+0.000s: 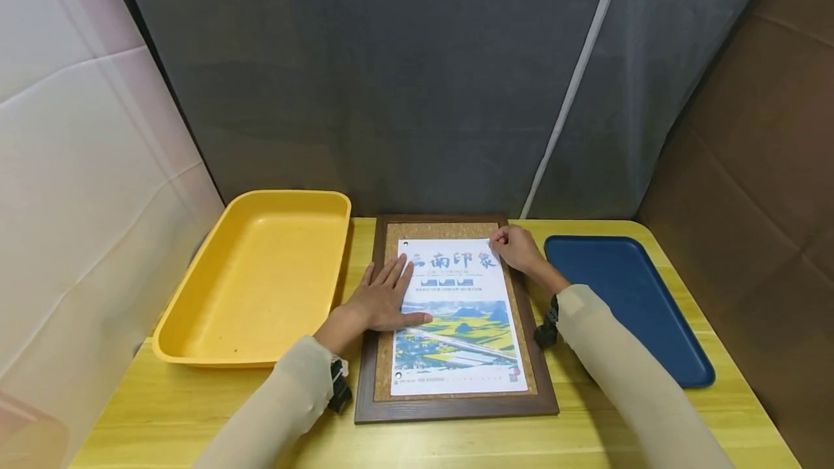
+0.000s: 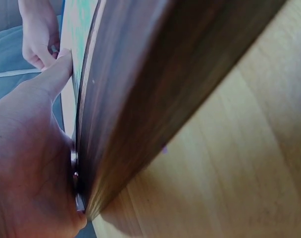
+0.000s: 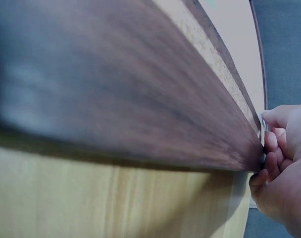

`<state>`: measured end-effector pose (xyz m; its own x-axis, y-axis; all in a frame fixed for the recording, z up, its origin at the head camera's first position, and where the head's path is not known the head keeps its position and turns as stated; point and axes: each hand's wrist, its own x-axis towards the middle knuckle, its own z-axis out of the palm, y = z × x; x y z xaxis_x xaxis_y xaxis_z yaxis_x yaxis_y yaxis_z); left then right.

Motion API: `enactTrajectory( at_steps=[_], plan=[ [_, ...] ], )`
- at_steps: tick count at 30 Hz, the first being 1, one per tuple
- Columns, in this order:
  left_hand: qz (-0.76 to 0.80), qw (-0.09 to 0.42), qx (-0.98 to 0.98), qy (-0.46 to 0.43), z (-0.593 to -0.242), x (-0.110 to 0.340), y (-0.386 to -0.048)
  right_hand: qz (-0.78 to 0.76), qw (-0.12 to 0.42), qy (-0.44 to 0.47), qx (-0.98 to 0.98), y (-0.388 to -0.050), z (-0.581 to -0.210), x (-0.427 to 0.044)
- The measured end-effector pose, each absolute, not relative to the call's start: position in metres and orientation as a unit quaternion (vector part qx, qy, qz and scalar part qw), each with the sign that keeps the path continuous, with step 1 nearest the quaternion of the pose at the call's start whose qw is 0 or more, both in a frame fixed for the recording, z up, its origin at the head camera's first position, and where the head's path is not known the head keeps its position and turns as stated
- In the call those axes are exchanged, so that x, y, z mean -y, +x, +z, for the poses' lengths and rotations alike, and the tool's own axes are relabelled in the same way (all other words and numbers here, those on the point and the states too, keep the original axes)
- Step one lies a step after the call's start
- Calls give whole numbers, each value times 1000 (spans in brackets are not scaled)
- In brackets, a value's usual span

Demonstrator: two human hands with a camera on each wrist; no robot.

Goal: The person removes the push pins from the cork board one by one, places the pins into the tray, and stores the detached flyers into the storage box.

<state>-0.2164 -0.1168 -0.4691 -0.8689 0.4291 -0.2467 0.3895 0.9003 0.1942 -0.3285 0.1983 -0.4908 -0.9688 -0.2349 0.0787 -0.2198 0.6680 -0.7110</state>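
A printed poster sheet (image 1: pixel 449 346) with blue characters and a landscape lies on a cork board (image 1: pixel 449 229) in a dark brown frame (image 1: pixel 456 409). Round silver thumbtacks show at the sheet's top-left and bottom-left corners. My left hand (image 1: pixel 386 299) rests flat on the sheet's left side, fingers spread and thumb reaching across the picture. At the top-right corner, my right hand (image 1: pixel 517 248) has its fingers curled and pinches a small silvery thumbtack (image 3: pixel 264 125), mostly hidden by the fingertips. The right wrist view shows this hand (image 3: pixel 289 163) beside the frame's edge.
A deep yellow tray (image 1: pixel 260 288) stands left of the board, and a shallow navy tray (image 1: pixel 625 302) lies to its right, partly behind my right forearm. All rest on a wooden table (image 1: pixel 215 411). A grey curtain (image 1: pixel 358 93) hangs behind, with cloth at both sides.
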Motion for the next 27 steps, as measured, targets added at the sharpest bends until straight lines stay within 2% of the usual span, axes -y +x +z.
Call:
enactTrajectory(
  at_steps=[12,18,27],
  plan=[
    [68,150,-962,217,-470,114,-217,-413,24,-134,-901,-322,-485,-209],
    [69,159,-960,218,-472,112,-217,-412,49,-139,-899,-318,-483,-220],
    [60,162,-960,221,-471,111,-218,-403,53,-178,-896,-311,-474,-238]
  ],
)
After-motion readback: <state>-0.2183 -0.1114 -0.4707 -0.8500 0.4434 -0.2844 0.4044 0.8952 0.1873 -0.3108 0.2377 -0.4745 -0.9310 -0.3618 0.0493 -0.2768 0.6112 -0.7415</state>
